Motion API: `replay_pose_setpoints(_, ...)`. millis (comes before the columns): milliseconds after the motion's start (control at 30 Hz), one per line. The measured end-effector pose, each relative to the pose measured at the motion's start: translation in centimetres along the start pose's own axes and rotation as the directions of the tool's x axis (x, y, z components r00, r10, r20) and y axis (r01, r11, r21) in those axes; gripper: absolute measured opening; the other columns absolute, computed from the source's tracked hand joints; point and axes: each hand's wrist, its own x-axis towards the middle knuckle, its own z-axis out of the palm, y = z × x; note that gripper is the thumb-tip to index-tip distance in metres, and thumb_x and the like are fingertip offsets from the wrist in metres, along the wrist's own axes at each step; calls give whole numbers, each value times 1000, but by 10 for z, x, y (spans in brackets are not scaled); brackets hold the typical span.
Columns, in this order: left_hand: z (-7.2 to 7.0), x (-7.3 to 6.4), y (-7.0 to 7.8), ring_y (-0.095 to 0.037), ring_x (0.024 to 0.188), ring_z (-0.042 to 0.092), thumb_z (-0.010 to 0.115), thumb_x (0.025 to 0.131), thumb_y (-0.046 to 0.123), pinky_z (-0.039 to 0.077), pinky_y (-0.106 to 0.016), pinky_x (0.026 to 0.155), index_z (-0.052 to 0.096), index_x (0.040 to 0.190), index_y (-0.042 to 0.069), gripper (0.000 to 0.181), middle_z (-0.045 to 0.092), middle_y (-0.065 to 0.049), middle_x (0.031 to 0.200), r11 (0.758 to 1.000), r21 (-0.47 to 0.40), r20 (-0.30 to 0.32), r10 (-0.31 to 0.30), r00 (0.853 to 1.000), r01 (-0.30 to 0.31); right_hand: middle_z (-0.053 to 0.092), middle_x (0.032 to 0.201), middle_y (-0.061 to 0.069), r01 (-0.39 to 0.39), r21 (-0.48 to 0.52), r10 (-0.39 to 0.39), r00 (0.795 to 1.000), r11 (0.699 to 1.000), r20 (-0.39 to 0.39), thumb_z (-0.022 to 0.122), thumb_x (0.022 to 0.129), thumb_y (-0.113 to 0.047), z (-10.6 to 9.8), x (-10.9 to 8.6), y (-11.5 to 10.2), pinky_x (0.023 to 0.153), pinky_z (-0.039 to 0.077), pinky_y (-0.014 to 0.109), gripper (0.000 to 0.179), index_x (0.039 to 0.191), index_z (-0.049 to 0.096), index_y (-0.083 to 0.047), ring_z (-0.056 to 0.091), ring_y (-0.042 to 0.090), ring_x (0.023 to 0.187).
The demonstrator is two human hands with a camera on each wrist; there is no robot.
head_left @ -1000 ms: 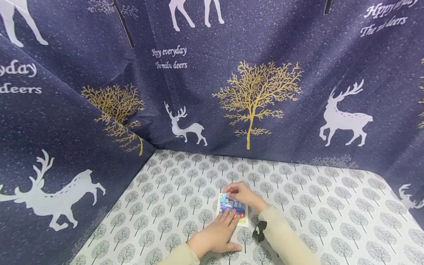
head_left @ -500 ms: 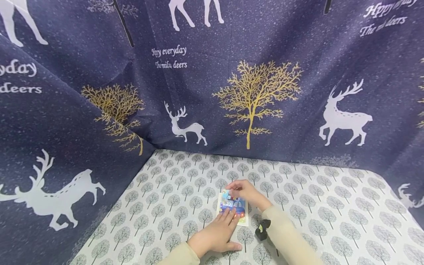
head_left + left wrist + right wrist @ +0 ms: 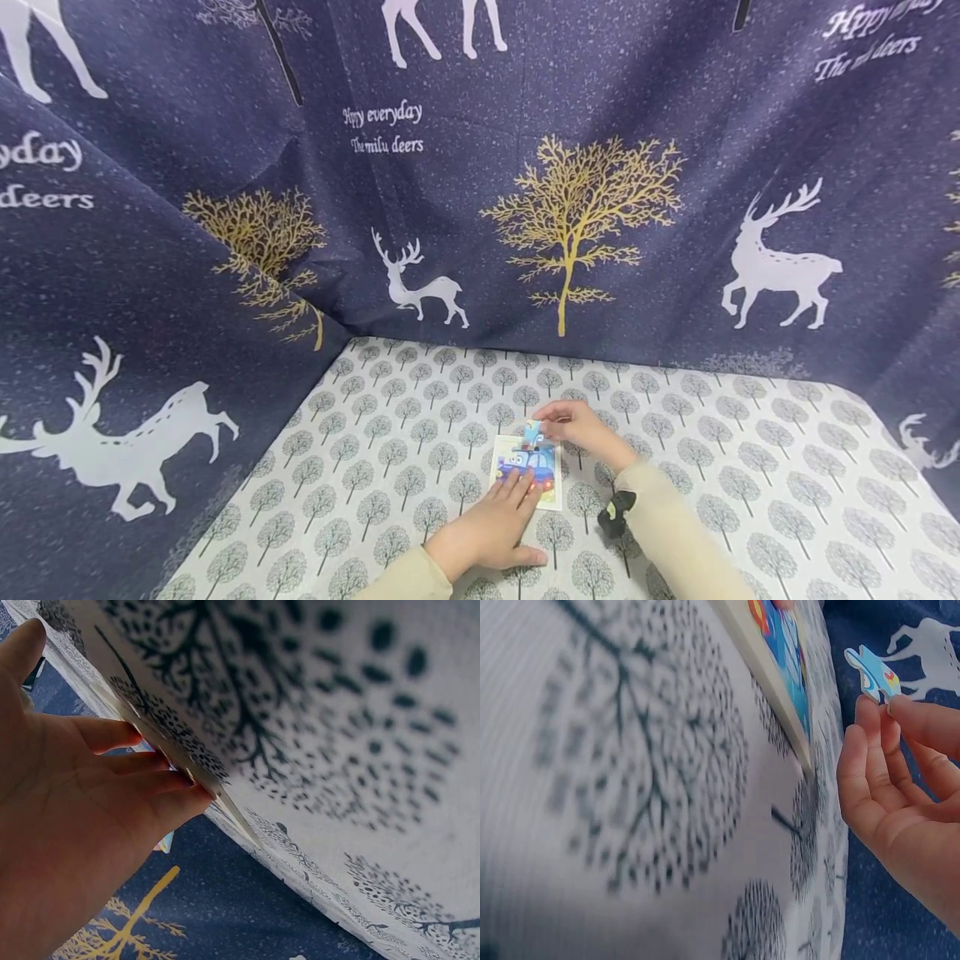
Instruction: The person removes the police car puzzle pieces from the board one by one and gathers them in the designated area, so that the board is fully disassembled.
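A small jigsaw puzzle (image 3: pixel 523 463) with a blue cartoon car and a pale frame lies flat on the cloth. My left hand (image 3: pixel 495 525) rests on its lower part, fingers straight, fingertips touching the picture; in the left wrist view that hand (image 3: pixel 97 780) presses the thin board. Just beyond the board's top edge, my right hand (image 3: pixel 581 427) pinches a light-blue jigsaw piece (image 3: pixel 533 432) between thumb and fingers. The right wrist view shows this piece (image 3: pixel 874 673), with knobs and a yellow-red patch, raised off the cloth. My left fingers cover part of the car.
A white tablecloth (image 3: pixel 405 467) printed with grey trees spreads under everything. Behind it hangs a dark blue curtain (image 3: pixel 480 192) with deer and golden trees. A black strap-on device (image 3: pixel 617 513) sits at the right wrist.
My right hand has lifted the jigsaw piece out of the puzzle's upper left and carried it up and to the right. The left hand has stayed in place.
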Motion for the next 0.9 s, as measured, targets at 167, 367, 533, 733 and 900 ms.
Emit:
replay_pose_setpoints(167, 0, 1, -1, -35, 144, 19, 45, 85, 70, 25, -43, 115, 27, 151, 5, 94, 19, -17, 158, 1000, -2, 0, -4, 1000, 4, 65, 103, 20, -58, 0, 58, 998, 998, -39, 64, 91, -7, -12, -9, 2, 80, 57, 37, 26, 112, 64, 7, 67, 29, 89)
replay_pose_setpoints(367, 0, 1, -1, -34, 144, 18, 46, 86, 69, 26, -44, 115, 27, 151, 5, 93, 18, -17, 158, 1000, -15, 10, -3, 1000, 3, 69, 102, 16, -102, -27, 100, 992, 994, -73, 64, 91, -9, -24, -19, -1, 78, 57, 36, 24, 110, 66, 4, 69, 26, 85)
replay_pose_setpoints(533, 0, 0, -2, -35, 144, 19, 46, 87, 68, 26, -44, 114, 27, 151, 4, 93, 19, -18, 158, 1000, -19, 3, 2, 1000, -2, 68, 102, 19, -94, -19, 93, 994, 995, -60, 62, 92, -8, -35, -28, -3, 81, 57, 39, 27, 114, 63, 8, 68, 30, 88)
replay_pose_setpoints(733, 0, 0, -2, -35, 144, 20, 46, 87, 69, 28, -45, 114, 28, 151, 4, 93, 20, -18, 157, 1000, -15, -9, 8, 1000, -8, 68, 100, 17, -105, -5, 105, 993, 994, -62, 63, 92, -10, -44, -35, 3, 79, 57, 38, 30, 116, 62, 8, 66, 25, 84)
replay_pose_setpoints(900, 0, 0, -1, -35, 144, 19, 46, 87, 68, 27, -45, 114, 27, 151, 5, 92, 19, -18, 158, 1000, -19, -1, 0, 1000, 0, 68, 102, 16, -117, -4, 117, 991, 993, -61, 64, 91, -9, -49, -38, 11, 79, 57, 35, 28, 114, 63, 8, 66, 21, 82)
